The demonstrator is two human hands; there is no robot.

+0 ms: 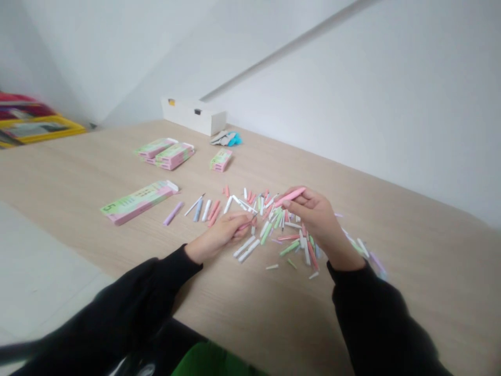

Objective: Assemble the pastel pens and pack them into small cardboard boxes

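My right hand [313, 210] is closed round a pink pen barrel [290, 196], held at a slant above the table. Lower and to the left, the fingers of my left hand [226, 231] pinch a thin pink pen piece [246, 225] with a dark narrow tip pointing up and right. The two pieces are apart. Beneath and between the hands lies a loose heap of pen parts in white, pink, green and grey, among them a green piece [266, 233]. Two white barrels [246, 249] lie side by side near my left hand.
A long pink-and-green carton [141, 202] lies at the left, beside a purple pen piece [173, 213]. Farther back are stacked small cartons [172, 155], a single carton [221, 160], a grey-and-blue crumpled item [227, 138] and a white box [193, 117] by the wall.
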